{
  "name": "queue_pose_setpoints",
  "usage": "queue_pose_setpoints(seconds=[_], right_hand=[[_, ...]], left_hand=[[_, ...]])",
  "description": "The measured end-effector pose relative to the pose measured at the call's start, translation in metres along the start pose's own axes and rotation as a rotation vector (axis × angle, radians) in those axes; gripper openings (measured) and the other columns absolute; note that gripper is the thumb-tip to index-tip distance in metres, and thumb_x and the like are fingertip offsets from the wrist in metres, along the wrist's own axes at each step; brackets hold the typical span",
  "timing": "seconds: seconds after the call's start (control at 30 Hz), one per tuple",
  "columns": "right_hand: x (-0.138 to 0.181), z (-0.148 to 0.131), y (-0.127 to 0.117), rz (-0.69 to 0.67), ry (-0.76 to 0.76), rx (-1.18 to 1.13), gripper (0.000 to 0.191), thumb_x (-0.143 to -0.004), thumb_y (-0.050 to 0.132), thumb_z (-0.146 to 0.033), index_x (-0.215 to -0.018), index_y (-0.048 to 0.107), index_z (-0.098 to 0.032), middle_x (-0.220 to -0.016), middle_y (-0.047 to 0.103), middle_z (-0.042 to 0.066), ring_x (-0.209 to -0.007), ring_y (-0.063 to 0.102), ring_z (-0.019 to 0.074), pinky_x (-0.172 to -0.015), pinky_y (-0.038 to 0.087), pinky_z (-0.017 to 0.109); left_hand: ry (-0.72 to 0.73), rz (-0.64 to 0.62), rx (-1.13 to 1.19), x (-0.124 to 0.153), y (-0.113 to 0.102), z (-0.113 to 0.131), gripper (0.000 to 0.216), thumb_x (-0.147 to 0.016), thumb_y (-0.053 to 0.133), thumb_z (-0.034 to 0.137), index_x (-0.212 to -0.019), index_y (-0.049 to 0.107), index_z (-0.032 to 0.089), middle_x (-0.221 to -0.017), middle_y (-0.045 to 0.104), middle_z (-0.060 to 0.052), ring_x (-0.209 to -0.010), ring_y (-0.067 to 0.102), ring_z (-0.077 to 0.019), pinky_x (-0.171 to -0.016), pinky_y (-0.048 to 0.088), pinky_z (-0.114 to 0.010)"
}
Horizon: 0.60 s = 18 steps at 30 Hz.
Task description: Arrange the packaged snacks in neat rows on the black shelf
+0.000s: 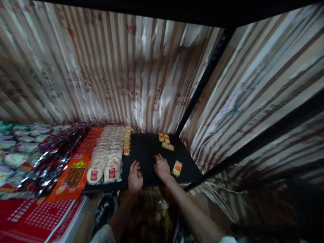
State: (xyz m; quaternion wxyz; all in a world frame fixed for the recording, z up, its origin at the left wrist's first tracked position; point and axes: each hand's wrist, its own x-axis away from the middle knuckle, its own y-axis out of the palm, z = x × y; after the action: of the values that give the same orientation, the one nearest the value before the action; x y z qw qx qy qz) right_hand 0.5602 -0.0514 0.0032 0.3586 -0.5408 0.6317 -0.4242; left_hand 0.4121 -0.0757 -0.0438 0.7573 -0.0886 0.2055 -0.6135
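My left hand (135, 177) is over the front of a black shelf board (145, 143), its fingers loosely bent and apart, with nothing visible in it. To its left stand two rows of round wrapped crackers (111, 168), and a narrow row of small yellow wrapped snacks (127, 148) runs beside them. My right hand (162, 167) lies palm down on the board, fingers stretched forward; whatever is under the palm is hidden. Just right of it is a single yellow wrapped snack (177, 168). Farther back lie two upright-printed packs (166, 138) and a turned one (168, 146).
Orange snack bags (78, 168), dark shiny packets (58, 145) and white packets (15, 158) fill the left. A red box (37, 216) is below them. Black frame posts (202, 87) and striped sheeting (141, 74) enclose the back and right. Blurred yellowish packs (162, 209) are beneath the board.
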Motion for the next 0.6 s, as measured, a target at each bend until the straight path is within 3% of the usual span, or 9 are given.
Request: queue_pose_setpoints(seconds=[0.1,0.23,0.33,0.43,0.6], right_hand=[[0.014,-0.018,0.018,0.009,-0.058,-0.399,0.053,-0.070,0.049,-0.007,-0.122,0.048,-0.012,-0.126,0.054,0.015,-0.115,0.051,0.0223,-0.097,0.039,0.032],[0.025,-0.039,0.029,-0.058,0.137,-1.106,0.044,-0.066,0.054,-0.020,-0.110,0.051,-0.017,-0.103,0.063,0.009,-0.090,0.063,0.0191,-0.076,0.050,0.029],[0.033,-0.050,0.029,-0.060,0.230,-1.450,0.050,-0.060,0.061,-0.027,-0.109,0.050,-0.018,-0.089,0.065,0.004,-0.073,0.063,0.0165,-0.063,0.049,0.026],[0.041,-0.057,0.026,-0.078,0.269,-1.546,0.051,-0.056,0.065,-0.029,-0.105,0.054,-0.018,-0.081,0.066,0.002,-0.063,0.061,0.0147,-0.055,0.046,0.024],[0.043,-0.061,0.026,-0.132,0.177,-1.423,0.036,-0.058,0.067,-0.038,-0.086,0.064,-0.016,-0.074,0.068,0.003,-0.064,0.060,0.0145,-0.059,0.045,0.024]], left_hand=[[-0.077,-0.057,0.026,0.010,-0.007,0.006,0.042,-0.071,0.039,0.002,-0.106,0.059,0.014,-0.116,0.059,-0.011,-0.080,0.064,-0.0129,-0.084,0.051,-0.030],[-0.279,-0.121,0.142,0.015,-0.018,0.015,0.030,-0.080,0.042,0.015,-0.105,0.059,0.014,-0.101,0.065,-0.009,-0.076,0.063,-0.0140,-0.068,0.054,-0.026],[-0.401,-0.185,0.307,0.018,-0.021,0.023,0.030,-0.084,0.041,0.024,-0.108,0.056,0.013,-0.090,0.066,-0.007,-0.069,0.063,-0.0127,-0.054,0.051,-0.020],[-0.422,-0.194,0.370,0.019,-0.021,0.028,0.033,-0.083,0.044,0.025,-0.112,0.050,0.011,-0.079,0.064,-0.004,-0.062,0.062,-0.0116,-0.052,0.049,-0.019],[-0.361,-0.139,0.274,0.017,-0.032,0.025,0.033,-0.081,0.048,0.030,-0.108,0.054,0.014,-0.067,0.060,0.000,-0.059,0.060,-0.0122,-0.056,0.048,-0.022]])
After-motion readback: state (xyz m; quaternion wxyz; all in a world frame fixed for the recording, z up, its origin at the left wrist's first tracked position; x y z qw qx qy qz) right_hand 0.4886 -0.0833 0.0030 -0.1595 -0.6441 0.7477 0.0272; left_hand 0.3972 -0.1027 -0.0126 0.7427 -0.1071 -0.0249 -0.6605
